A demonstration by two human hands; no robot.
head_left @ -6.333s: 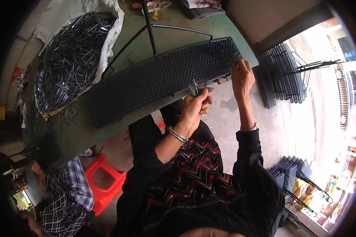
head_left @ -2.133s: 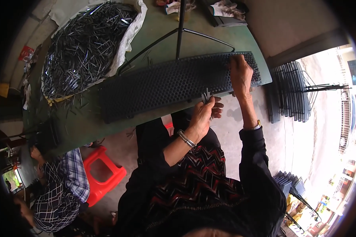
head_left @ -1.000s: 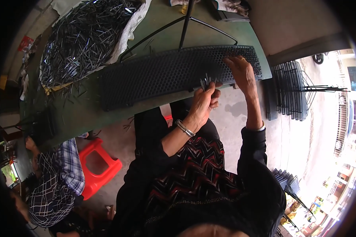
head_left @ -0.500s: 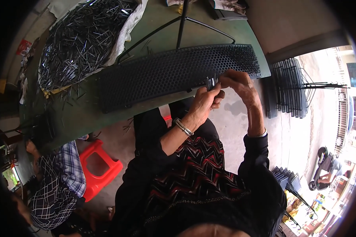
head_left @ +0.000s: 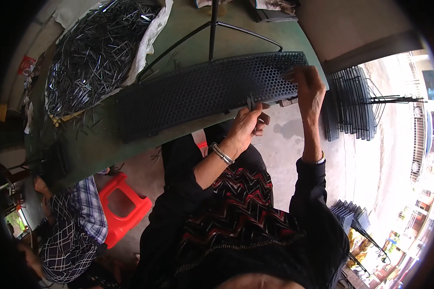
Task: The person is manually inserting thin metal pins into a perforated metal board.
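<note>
My left hand (head_left: 246, 126), closed, grips a small bunch of thin grey strips (head_left: 250, 102) standing up from the fingers. It is just in front of the near edge of a long, dark perforated panel (head_left: 202, 89) with rows of small holes. Over the right end of that panel is my right hand (head_left: 309, 85), fingers drawn together and pointing left at the holes. Whatever sits between those fingertips is too small and blurred to make out. A black three-legged rod frame (head_left: 212, 41) rises from behind the panel.
A pale sack (head_left: 149, 43) heaped with dark thin strips (head_left: 99, 58) lies on the green table (head_left: 185, 41). A red stool (head_left: 125, 212) and another person in checked clothing (head_left: 65, 241) are at lower left. Black wire racks (head_left: 354, 106) stand at right.
My right hand has moved away from the strips in my left hand, rightward and up over the panel's right end. My left hand stays nearly in place.
</note>
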